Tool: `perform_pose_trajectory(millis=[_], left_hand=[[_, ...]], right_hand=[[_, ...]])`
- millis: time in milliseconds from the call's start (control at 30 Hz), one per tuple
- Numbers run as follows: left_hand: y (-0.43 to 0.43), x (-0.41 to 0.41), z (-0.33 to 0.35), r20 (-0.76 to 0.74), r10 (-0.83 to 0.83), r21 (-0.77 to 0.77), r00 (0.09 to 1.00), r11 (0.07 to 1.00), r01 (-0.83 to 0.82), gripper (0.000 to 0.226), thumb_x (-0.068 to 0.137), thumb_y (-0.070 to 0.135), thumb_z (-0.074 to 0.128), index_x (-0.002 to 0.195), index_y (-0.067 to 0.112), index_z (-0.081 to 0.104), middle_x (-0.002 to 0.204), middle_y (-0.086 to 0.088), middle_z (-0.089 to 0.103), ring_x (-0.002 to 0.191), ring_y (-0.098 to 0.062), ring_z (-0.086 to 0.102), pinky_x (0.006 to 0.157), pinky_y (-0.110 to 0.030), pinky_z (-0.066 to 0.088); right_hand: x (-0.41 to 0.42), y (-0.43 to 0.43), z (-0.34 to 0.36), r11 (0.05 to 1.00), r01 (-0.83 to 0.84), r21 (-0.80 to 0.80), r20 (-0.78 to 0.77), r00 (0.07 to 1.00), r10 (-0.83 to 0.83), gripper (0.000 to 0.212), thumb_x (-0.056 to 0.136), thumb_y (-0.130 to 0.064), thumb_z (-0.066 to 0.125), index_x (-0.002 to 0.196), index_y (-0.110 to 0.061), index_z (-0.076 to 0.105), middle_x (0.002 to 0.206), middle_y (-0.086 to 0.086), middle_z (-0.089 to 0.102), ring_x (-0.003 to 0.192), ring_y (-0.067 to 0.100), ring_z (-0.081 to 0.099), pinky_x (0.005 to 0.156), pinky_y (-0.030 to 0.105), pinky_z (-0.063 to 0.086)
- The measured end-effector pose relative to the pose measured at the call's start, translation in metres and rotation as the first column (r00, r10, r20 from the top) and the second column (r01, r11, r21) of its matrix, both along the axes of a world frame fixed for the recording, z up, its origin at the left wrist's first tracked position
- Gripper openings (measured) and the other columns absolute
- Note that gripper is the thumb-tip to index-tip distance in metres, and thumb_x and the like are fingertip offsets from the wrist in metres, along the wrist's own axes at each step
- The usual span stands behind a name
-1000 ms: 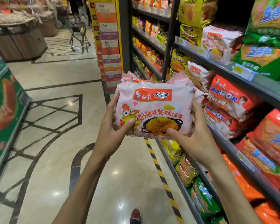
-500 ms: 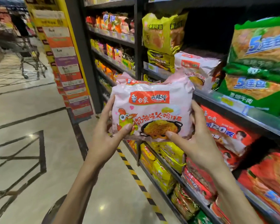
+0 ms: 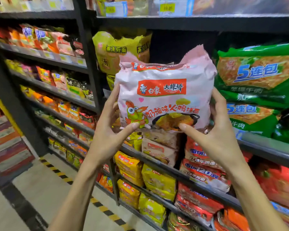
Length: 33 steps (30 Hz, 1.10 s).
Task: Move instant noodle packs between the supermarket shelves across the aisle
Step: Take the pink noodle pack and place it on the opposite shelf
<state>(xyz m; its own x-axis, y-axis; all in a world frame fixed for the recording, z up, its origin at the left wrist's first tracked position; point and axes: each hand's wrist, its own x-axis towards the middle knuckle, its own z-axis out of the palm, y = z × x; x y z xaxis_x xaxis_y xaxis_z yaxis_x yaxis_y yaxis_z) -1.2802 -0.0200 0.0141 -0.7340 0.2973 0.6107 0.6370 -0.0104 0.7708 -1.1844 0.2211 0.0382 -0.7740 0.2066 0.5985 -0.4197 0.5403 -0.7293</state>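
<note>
Held in front of the shelf, level with the dark gap between yellow packs and green packs: pink noodle pack, gripped at its lower sides by left hand and right hand; thumbs in front, fingers behind, probably curled. Possible faults: wrapper top snagging on upper shelf; green packs dislodged by sideways entry.
</note>
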Motion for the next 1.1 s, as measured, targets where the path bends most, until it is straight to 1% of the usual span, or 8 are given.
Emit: perform_pose_trajectory(millis=[167, 333, 533, 633, 733, 833, 933, 1100], left_hand=[[0.009, -0.066, 0.014, -0.122, -0.094, 0.050, 0.988, 0.994, 0.101, 0.096, 0.089, 0.003, 0.074, 0.156, 0.045, 0.021, 0.158, -0.008, 0.041, 0.141, -0.026, 0.048, 0.107, -0.058, 0.047], [0.031, -0.114, 0.027, -0.252, -0.154, 0.067, 0.955, 0.982, 0.176, 0.091, 0.091, 0.001, 0.067, 0.158, 0.037, 0.018, 0.168, 0.004, 0.022, 0.152, -0.032, 0.029, 0.116, -0.062, 0.034], [0.058, -0.162, 0.027, -0.296, -0.147, 0.076, 0.944, 0.981, 0.177, 0.092, 0.090, -0.008, 0.058, 0.161, 0.029, 0.013, 0.168, -0.002, 0.019, 0.149, -0.041, 0.030, 0.111, -0.069, 0.035], [0.066, -0.172, 0.026, -0.298, -0.175, 0.077, 0.938, 0.975, 0.206, 0.100, 0.090, -0.015, 0.060, 0.160, 0.038, 0.011, 0.170, 0.004, 0.014, 0.155, -0.025, 0.022, 0.119, -0.057, 0.034], [0.073, -0.174, 0.021, -0.330, -0.161, 0.115, 0.930, 0.971, 0.209, 0.093, 0.091, -0.012, 0.061, 0.157, 0.030, 0.011, 0.168, -0.008, 0.017, 0.154, -0.020, 0.025, 0.119, -0.025, 0.033], [0.079, -0.174, 0.018, -0.330, -0.167, 0.141, 0.929, 0.964, 0.223, 0.092, 0.089, -0.020, 0.059, 0.157, 0.020, 0.012, 0.166, 0.000, 0.022, 0.148, -0.002, 0.033, 0.110, -0.010, 0.036], [0.086, -0.174, 0.013, -0.336, -0.176, 0.163, 0.925, 0.957, 0.242, 0.089, 0.085, -0.029, 0.056, 0.155, 0.005, 0.012, 0.154, 0.031, 0.028, 0.134, 0.020, 0.038, 0.101, -0.002, 0.038], [0.098, -0.179, 0.006, -0.322, -0.159, 0.202, 0.933, 0.951, 0.232, 0.091, 0.084, -0.032, 0.055, 0.153, 0.008, 0.013, 0.147, 0.046, 0.029, 0.135, 0.019, 0.037, 0.101, -0.004, 0.041]], right_hand=[[-0.042, -0.009, 0.010, 0.991, 0.134, -0.025, -0.168, 0.976, -0.137, 0.095, 0.075, -0.019, 0.082, 0.152, -0.019, 0.026, 0.147, -0.023, 0.042, 0.133, -0.007, 0.042, 0.104, 0.012, 0.039], [-0.074, -0.007, 0.018, 0.954, 0.300, 0.011, -0.261, 0.922, -0.287, 0.099, 0.074, -0.023, 0.084, 0.152, -0.009, 0.024, 0.150, -0.003, 0.039, 0.136, 0.001, 0.041, 0.109, 0.014, 0.035], [-0.107, 0.003, 0.014, 0.913, 0.407, -0.007, -0.283, 0.875, -0.392, 0.099, 0.073, -0.003, 0.084, 0.151, -0.014, 0.024, 0.130, -0.028, 0.044, 0.105, -0.003, 0.055, 0.091, 0.007, 0.042], [-0.119, 0.009, 0.007, 0.891, 0.454, 0.004, -0.291, 0.853, -0.433, 0.097, 0.072, 0.006, 0.081, 0.147, -0.021, 0.026, 0.109, -0.015, 0.053, 0.078, 0.010, 0.053, 0.075, 0.010, 0.048], [-0.127, 0.011, 0.002, 0.881, 0.473, -0.001, -0.310, 0.838, -0.450, 0.103, 0.071, 0.002, 0.085, 0.143, -0.034, 0.021, 0.131, -0.006, 0.055, 0.116, 0.006, 0.058, 0.094, 0.016, 0.050], [-0.132, 0.011, 0.000, 0.850, 0.526, 0.012, -0.360, 0.796, -0.487, 0.114, 0.071, -0.012, 0.089, 0.146, -0.039, 0.009, 0.133, -0.048, 0.039, 0.116, -0.022, 0.047, 0.092, 0.011, 0.045], [-0.135, 0.012, -0.005, 0.805, 0.583, 0.114, -0.461, 0.749, -0.477, 0.124, 0.071, -0.007, 0.088, 0.151, -0.044, 0.001, 0.132, -0.060, 0.025, 0.114, 0.003, 0.059, 0.088, 0.029, 0.049], [-0.142, 0.026, -0.013, 0.737, 0.638, 0.225, -0.517, 0.719, -0.464, 0.135, 0.074, -0.006, 0.087, 0.146, -0.061, -0.013, 0.140, 0.000, 0.041, 0.114, 0.022, 0.060, 0.091, 0.037, 0.049]])
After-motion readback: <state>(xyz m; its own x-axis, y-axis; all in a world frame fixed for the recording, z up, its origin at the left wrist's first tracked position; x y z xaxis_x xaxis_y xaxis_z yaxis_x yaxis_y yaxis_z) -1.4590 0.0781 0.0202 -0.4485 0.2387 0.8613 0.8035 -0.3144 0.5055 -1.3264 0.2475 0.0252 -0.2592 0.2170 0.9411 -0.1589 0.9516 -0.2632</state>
